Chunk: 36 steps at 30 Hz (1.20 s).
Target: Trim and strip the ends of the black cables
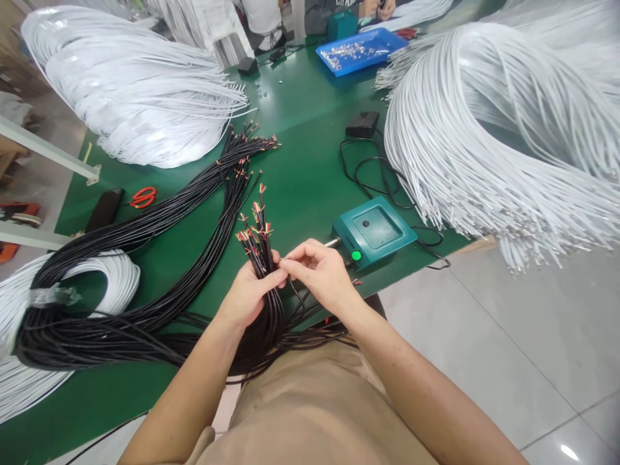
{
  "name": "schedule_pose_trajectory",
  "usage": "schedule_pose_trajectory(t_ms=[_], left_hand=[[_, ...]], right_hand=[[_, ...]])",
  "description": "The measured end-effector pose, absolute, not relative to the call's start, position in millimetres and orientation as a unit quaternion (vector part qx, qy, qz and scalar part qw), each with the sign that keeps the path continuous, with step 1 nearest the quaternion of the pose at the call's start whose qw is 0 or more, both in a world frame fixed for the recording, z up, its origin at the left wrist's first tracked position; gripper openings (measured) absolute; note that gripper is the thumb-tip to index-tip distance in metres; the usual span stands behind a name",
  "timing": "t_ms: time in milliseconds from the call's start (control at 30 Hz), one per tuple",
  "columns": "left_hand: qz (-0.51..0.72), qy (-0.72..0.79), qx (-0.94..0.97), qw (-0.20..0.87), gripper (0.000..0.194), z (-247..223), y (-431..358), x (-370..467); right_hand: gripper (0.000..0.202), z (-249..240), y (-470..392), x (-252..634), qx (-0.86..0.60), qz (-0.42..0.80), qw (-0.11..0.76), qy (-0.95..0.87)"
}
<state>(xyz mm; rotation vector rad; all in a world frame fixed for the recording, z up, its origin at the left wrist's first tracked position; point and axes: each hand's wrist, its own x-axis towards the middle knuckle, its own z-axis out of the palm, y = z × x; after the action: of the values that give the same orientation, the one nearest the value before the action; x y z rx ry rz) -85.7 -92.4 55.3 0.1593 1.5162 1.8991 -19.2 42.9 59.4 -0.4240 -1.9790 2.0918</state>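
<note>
My left hand (249,287) is wrapped round a bunch of black cables (272,316), whose stripped ends with red, yellow and white wires stick up above the thumb. Close against it, my right hand (317,271) is closed in a pinch beside the bunch; whatever lies between its fingertips is too small to make out. Just right of that hand sits a teal machine (375,232) with a metal shaft and a lit green button. More black cables (159,216) run in a long loop to the left, tied with clear plastic.
Large bundles of white cables lie at the back left (145,90) and on the right (436,123). A blue tray (361,51) holds small metal parts. Red-handled scissors (143,197) and a black pedal (362,124) with its cord rest on the green table (300,155). Another person's hands (382,9) show at the back.
</note>
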Motion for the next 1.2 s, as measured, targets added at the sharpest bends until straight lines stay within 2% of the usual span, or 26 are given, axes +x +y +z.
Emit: schedule_pose_trajectory(t_ms=[100, 167, 233, 300, 333, 467, 533, 733, 833, 1000, 1067, 1200], left_hand=[[0.734, 0.575, 0.035, 0.359, 0.027, 56.7, -92.3, -86.1], [0.739, 0.562, 0.016, 0.371, 0.031, 56.7, -93.0, -87.4], [0.744, 0.551, 0.002, 0.378, 0.032, 56.2, -93.9, -88.9], [0.745, 0.548, -0.004, 0.380, 0.033, 55.5, -94.5, -89.8], [0.743, 0.549, -0.003, 0.382, 0.032, 55.3, -94.6, -89.7], [0.732, 0.560, 0.016, 0.387, 0.027, 56.2, -93.3, -84.6], [0.727, 0.564, 0.028, 0.392, 0.025, 57.5, -91.7, -80.5], [0.749, 0.551, -0.007, 0.368, 0.025, 57.3, -89.4, -81.6], [0.764, 0.555, -0.033, 0.329, 0.024, 57.5, -90.0, -88.4], [0.729, 0.602, 0.100, 0.311, 0.026, 63.4, -85.3, -91.4], [0.723, 0.611, 0.119, 0.299, 0.028, 65.4, -82.3, -90.4], [0.735, 0.603, 0.096, 0.294, 0.030, 65.2, -80.0, -87.9]], right_hand=[[0.022, 69.5, 53.0, -14.0, -0.124, 0.801, 0.074, -0.581], [0.027, 80.2, 64.4, -7.7, -0.057, 0.829, -0.024, -0.556], [0.035, 90.3, 74.5, -2.0, 0.049, 0.817, -0.160, -0.552], [0.040, 96.9, 78.6, 0.0, 0.083, 0.785, -0.211, -0.576], [0.037, 98.4, 77.7, -0.9, 0.055, 0.775, -0.181, -0.603], [0.014, 92.2, 62.6, -13.3, -0.142, 0.729, 0.076, -0.665], [0.015, 85.9, 55.2, -19.4, -0.175, 0.728, 0.132, -0.649], [0.018, 78.5, 54.4, -21.9, -0.196, 0.757, 0.163, -0.601], [0.022, 80.1, 57.8, -20.2, -0.188, 0.801, 0.121, -0.556], [0.022, 80.5, 55.7, -20.3, -0.169, 0.802, 0.072, -0.569], [0.021, 78.8, 52.5, -19.5, -0.174, 0.782, 0.088, -0.591], [0.014, 73.9, 44.4, -15.3, -0.172, 0.690, 0.177, -0.681]])
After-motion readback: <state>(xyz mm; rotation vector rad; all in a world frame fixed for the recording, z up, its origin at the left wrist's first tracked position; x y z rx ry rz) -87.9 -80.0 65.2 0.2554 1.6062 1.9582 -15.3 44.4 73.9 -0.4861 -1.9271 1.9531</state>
